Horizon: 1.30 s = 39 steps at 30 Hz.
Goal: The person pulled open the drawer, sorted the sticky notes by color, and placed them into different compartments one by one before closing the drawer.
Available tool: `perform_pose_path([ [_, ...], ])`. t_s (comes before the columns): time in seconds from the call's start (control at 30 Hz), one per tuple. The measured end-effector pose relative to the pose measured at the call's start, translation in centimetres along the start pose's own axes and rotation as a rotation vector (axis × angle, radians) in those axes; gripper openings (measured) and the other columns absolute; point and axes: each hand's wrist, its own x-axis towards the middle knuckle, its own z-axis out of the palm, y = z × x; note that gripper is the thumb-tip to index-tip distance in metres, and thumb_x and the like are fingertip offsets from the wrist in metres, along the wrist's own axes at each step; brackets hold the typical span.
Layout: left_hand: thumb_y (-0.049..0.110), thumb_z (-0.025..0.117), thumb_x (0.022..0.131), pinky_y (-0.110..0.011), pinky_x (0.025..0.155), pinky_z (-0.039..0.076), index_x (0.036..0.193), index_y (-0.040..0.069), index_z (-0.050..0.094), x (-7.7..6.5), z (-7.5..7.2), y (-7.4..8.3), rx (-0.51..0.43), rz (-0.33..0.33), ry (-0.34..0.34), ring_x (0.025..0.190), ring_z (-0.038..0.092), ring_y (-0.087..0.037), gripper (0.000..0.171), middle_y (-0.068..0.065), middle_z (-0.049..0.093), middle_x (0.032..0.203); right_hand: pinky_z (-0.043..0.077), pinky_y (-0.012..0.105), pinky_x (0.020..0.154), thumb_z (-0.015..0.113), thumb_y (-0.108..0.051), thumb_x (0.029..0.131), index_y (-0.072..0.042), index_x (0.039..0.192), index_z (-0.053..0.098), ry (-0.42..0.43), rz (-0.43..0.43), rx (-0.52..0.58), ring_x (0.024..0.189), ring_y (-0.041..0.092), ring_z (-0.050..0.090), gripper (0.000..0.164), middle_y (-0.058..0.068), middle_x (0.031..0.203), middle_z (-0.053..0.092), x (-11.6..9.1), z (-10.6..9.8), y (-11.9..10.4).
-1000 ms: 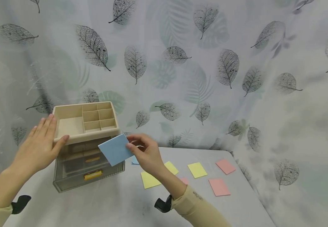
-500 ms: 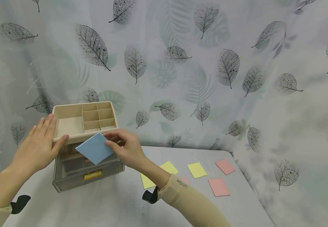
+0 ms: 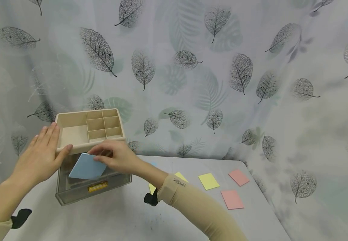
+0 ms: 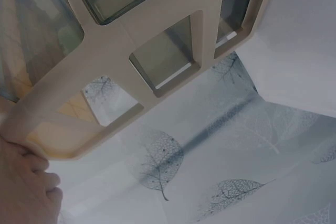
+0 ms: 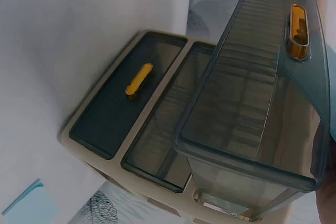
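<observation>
My right hand [image 3: 113, 156] pinches a light blue sticky note pad [image 3: 85, 167] between thumb and fingers. The pad is tilted over the pulled-out drawer [image 3: 65, 194] of a cream desktop organizer [image 3: 77, 147]. That drawer is clear grey with a yellow handle [image 3: 98, 186]. In the right wrist view it is the top drawer [image 5: 236, 103], with the ones below it pushed in. My left hand [image 3: 39, 157] rests on the organizer's left side, fingers straight, thumb at the front rim. The left wrist view shows that hand [image 4: 26, 187] at the organizer's edge, partly cut off.
Yellow note pads [image 3: 209, 181] and pink note pads [image 3: 232, 199] lie on the white table [image 3: 125, 217] to the right, some behind my right forearm. Another blue pad [image 5: 31, 205] lies beside the organizer. A leaf-print curtain [image 3: 174, 83] hangs behind.
My right hand has moved left with the blue sticky note pad, from beside the organizer to over the open drawer, and lowered it. My left hand has stayed put.
</observation>
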Motion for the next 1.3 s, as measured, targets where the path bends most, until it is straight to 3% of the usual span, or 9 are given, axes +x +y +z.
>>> perform_pose_path([
  [0.23, 0.041, 0.039, 0.112, -0.058, 0.127, -0.006, 0.160, -0.014, 0.006, 0.0, 0.1, 0.0, -0.001, 0.001, 0.003, 0.156, -0.003, -0.050, 0.080, -0.035, 0.004, 0.168, 0.052, 0.007, 0.082, 0.071, -0.004, 0.098, -0.002, 0.120, 0.074, -0.144, -0.007, -0.051, 0.092, 0.001, 0.069, 0.022, 0.007, 0.114, 0.076, 1.6, 0.8, 0.7],
  [0.4, 0.041, 0.039, 0.113, -0.058, 0.127, -0.006, 0.160, -0.014, 0.006, -0.2, 0.1, 0.0, -0.001, 0.008, 0.005, 0.156, -0.003, -0.050, 0.080, -0.036, 0.004, 0.167, 0.048, 0.003, 0.083, 0.071, -0.013, 0.100, -0.011, 0.121, 0.076, -0.246, 0.078, -0.105, 0.091, -0.012, 0.058, 0.022, -0.008, 0.112, 0.074, 2.4, 1.6, 0.7],
  [0.57, 0.041, 0.039, 0.112, -0.057, 0.128, -0.007, 0.160, -0.013, 0.006, -0.2, 0.1, 0.0, -0.003, 0.007, 0.006, 0.157, -0.004, -0.049, 0.080, -0.034, 0.004, 0.168, 0.046, 0.003, 0.083, 0.071, -0.018, 0.101, -0.017, 0.123, 0.076, -0.331, 0.155, -0.119, 0.092, -0.015, 0.056, 0.022, -0.016, 0.108, 0.071, 3.0, 2.5, 0.6],
  [1.03, 0.041, 0.039, 0.112, -0.057, 0.128, -0.007, 0.160, -0.014, 0.007, -0.1, 0.2, 0.0, 0.001, 0.009, 0.005, 0.157, -0.004, -0.049, 0.079, -0.034, 0.003, 0.168, 0.043, 0.001, 0.082, 0.071, -0.022, 0.101, -0.024, 0.125, 0.076, -0.368, 0.250, -0.189, 0.092, -0.017, 0.055, 0.025, -0.019, 0.112, 0.073, 3.7, 4.4, 1.7],
  [1.3, 0.041, 0.039, 0.112, -0.058, 0.127, -0.005, 0.160, -0.014, 0.008, -0.1, 0.1, 0.0, 0.001, 0.005, 0.009, 0.156, -0.003, -0.050, 0.079, -0.034, 0.004, 0.168, 0.041, 0.000, 0.084, 0.074, -0.021, 0.099, -0.024, 0.130, 0.074, -0.433, 0.271, -0.228, 0.097, -0.016, 0.057, 0.031, -0.017, 0.118, 0.073, 3.9, 5.0, 2.1],
])
